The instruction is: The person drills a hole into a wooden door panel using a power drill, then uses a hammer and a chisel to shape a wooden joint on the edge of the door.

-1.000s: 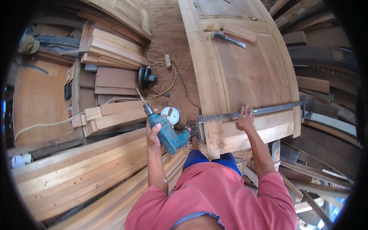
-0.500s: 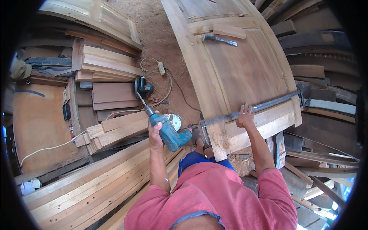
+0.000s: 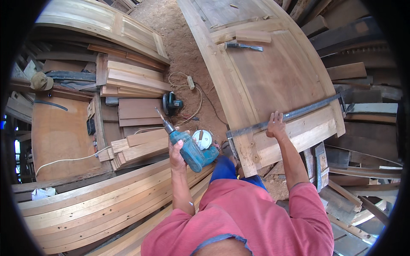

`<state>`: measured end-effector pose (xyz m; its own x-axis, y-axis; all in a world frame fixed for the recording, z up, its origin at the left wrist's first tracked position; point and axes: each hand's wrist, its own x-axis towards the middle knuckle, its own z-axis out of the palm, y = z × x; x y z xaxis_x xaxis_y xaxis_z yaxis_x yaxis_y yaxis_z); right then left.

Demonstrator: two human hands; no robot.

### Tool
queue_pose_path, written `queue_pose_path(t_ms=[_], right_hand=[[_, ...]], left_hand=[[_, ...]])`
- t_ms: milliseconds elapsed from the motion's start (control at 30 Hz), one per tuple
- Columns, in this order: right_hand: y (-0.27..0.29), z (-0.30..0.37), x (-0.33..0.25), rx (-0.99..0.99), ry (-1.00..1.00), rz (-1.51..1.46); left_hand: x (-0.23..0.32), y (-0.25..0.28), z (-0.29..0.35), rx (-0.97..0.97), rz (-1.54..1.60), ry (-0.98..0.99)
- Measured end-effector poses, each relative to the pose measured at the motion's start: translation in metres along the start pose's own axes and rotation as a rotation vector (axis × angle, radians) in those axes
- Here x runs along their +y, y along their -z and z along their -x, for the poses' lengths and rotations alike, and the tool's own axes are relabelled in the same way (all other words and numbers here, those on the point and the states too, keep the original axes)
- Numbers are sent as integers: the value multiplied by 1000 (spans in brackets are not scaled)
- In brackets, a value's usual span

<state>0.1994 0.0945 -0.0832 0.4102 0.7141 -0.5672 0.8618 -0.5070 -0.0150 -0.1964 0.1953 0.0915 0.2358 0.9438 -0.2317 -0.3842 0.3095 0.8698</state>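
Note:
My left hand [image 3: 176, 154] is closed around the body of a teal power drill [image 3: 190, 150], its long bit pointing up and to the left, touching nothing. Over the steel bar clamp [image 3: 305, 112] my right hand [image 3: 276, 126] has its fingers curled, gripping the bar. That clamp lies across the near end of a panelled wooden door [image 3: 273, 79], with a jaw at either edge. On the door rest a chisel [image 3: 244, 46] with a dark handle and a short wood block [image 3: 253, 36].
Left of me lie long stacked planks [image 3: 106, 196] and shorter boards [image 3: 145, 143]. A teal angle grinder [image 3: 171, 103], a power strip [image 3: 190, 82] with cords and a white round tub [image 3: 202, 139] are on the dirt floor. Timber [image 3: 363, 123] is piled at the right.
The whole view has shifted, with most surroundings left of me now further right. The fingers of my right hand have curled more over the clamp bar. The drill stays in my left hand.

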Motion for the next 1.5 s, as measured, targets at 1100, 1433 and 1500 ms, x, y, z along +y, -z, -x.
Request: queue_pose_path(t_ms=[1100,1433,1500], right_hand=[[157,8,-177,203,95,-1349],[207,39,-245,170,226,-1528],[206,42,-239,216,217,-1533]], left_hand=[[12,-4,-177,-514,-146,348],[6,-25,-139,-659,-468,188],[11,-28,-133,-694,-511,186]])
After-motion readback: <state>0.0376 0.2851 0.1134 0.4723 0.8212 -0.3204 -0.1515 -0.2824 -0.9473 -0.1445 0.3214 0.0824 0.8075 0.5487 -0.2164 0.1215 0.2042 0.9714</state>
